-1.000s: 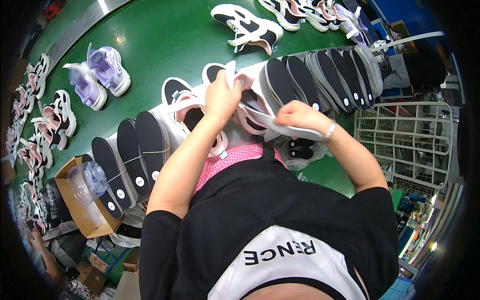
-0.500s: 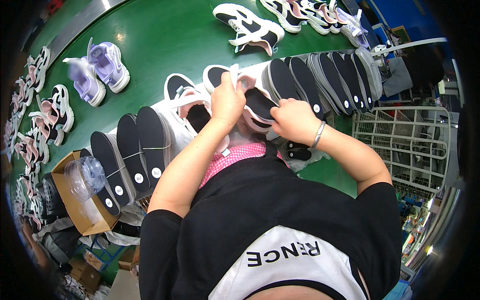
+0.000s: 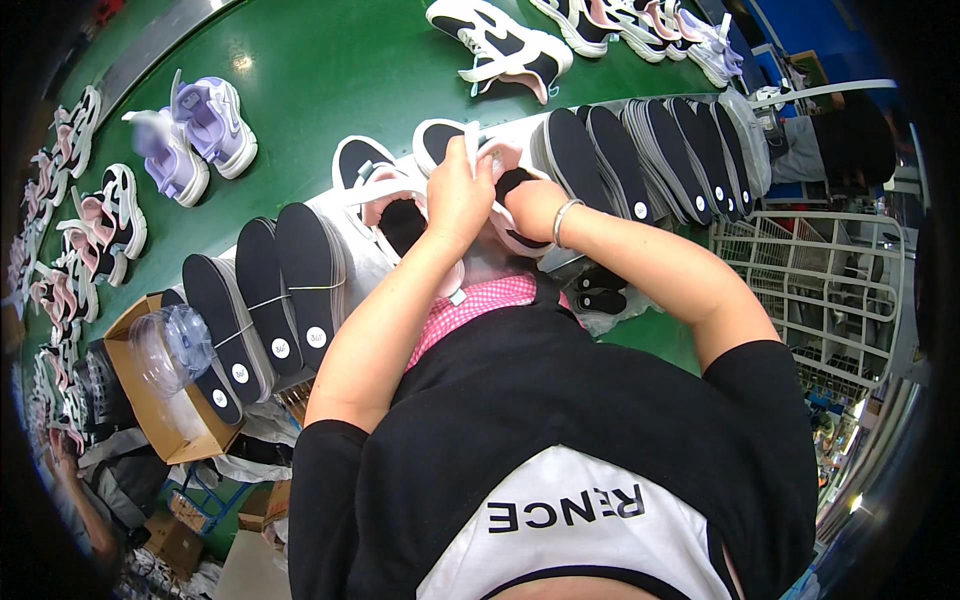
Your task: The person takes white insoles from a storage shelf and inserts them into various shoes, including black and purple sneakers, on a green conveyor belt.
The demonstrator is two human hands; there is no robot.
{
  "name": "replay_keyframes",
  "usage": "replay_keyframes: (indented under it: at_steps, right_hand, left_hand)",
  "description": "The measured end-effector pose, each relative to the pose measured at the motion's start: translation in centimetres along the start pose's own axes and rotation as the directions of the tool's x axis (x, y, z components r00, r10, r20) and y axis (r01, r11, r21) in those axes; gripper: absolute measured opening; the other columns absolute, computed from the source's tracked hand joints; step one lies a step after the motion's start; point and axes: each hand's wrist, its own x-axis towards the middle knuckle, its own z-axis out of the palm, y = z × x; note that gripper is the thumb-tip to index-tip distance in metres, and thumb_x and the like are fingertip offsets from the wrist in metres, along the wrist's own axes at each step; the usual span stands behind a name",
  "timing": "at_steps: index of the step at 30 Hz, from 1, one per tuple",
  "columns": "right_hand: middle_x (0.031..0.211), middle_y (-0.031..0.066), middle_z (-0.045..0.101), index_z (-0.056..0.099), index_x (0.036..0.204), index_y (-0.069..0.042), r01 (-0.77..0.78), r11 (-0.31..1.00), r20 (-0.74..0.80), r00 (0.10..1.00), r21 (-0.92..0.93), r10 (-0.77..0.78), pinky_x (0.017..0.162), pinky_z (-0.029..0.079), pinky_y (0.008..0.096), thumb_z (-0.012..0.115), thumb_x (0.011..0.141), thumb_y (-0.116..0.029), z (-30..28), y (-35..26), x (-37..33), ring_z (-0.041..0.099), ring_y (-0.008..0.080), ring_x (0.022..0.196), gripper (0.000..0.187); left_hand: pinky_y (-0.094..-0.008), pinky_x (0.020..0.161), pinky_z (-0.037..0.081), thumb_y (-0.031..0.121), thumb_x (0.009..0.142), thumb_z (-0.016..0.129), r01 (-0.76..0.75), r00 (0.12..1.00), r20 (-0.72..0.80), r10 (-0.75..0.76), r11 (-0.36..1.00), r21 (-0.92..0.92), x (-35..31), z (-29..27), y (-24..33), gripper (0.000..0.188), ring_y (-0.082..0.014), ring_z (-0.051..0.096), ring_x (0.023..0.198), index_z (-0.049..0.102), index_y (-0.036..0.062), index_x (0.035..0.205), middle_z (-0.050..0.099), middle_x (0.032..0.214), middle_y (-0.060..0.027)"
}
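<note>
A black, white and pink sneaker [image 3: 436, 142] stands in front of me at the near side of the green table. My left hand [image 3: 460, 195] is closed on its upper, at the tongue and white strap. My right hand [image 3: 535, 207] reaches into the shoe opening, its fingers hidden inside. A dark insole [image 3: 513, 181] shows in the opening beside that hand. Left of it stands a matching sneaker [image 3: 358, 158] with its opening toward me and a black inside; my left forearm partly covers it.
Black insole stacks [image 3: 315, 265] stand at left, some banded; more insole stacks [image 3: 655, 150] stand at right. A lilac sneaker pair [image 3: 222, 130] and a white-black sneaker [image 3: 500, 50] sit farther back. A cardboard box [image 3: 190, 430] holds clear plastic; a white wire rack [image 3: 810, 290] stands right.
My right hand has gone from gripping the insole's edge at the shoe opening to deep inside the shoe, moving left and down. My left hand keeps its hold on the upper.
</note>
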Motion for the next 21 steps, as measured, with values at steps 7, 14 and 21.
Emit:
replay_keyframes:
  at_steps: [7, 14, 21]
  right_hand:
    - [0.089, 0.0124, 0.060, 0.061, 0.087, -0.007, 0.034, 0.994, 0.176, 0.984, -0.104, -0.015, 0.073, 0.044, 0.0306, 0.049, 0.074, -0.019, -2.1, -1.0, 0.6, 0.058, 0.0241, 0.085, 0.021]
    - [0.073, 0.0121, 0.061, 0.063, 0.072, -0.006, 0.060, 0.983, 0.029, 0.998, -0.173, -0.056, 0.064, 0.045, 0.0332, 0.046, 0.072, -0.018, 0.0, 0.2, 0.7, 0.060, 0.0246, 0.071, 0.021]
    - [0.073, 0.0134, 0.061, 0.061, 0.076, -0.004, 0.104, 0.994, 0.233, 0.968, -0.045, -0.090, 0.083, 0.034, 0.0456, 0.050, 0.071, -0.025, -2.3, 0.3, -3.2, 0.059, 0.0257, 0.076, 0.024]
  left_hand:
    - [-0.0315, 0.054, 0.045, 0.014, 0.078, 0.050, -0.034, 0.999, 0.018, 0.034, 0.999, 0.039, 0.2, 0.2, -0.5, 0.020, -0.0229, 0.059, 0.056, 0.045, -0.0010, 0.090, 0.057, 0.070, -0.0156]
    - [-0.0347, 0.054, 0.045, 0.015, 0.078, 0.050, -0.026, 1.000, 0.014, 0.026, 1.000, 0.000, 0.5, 0.6, -0.8, 0.022, -0.0272, 0.059, 0.057, 0.044, -0.0011, 0.091, 0.057, 0.070, -0.0188]
    - [-0.0398, 0.059, 0.043, 0.016, 0.078, 0.048, -0.065, 0.997, -0.021, 0.068, 0.994, 0.087, 0.1, 0.6, -0.1, 0.022, -0.0348, 0.057, 0.065, 0.045, -0.0002, 0.092, 0.056, 0.071, -0.0217]
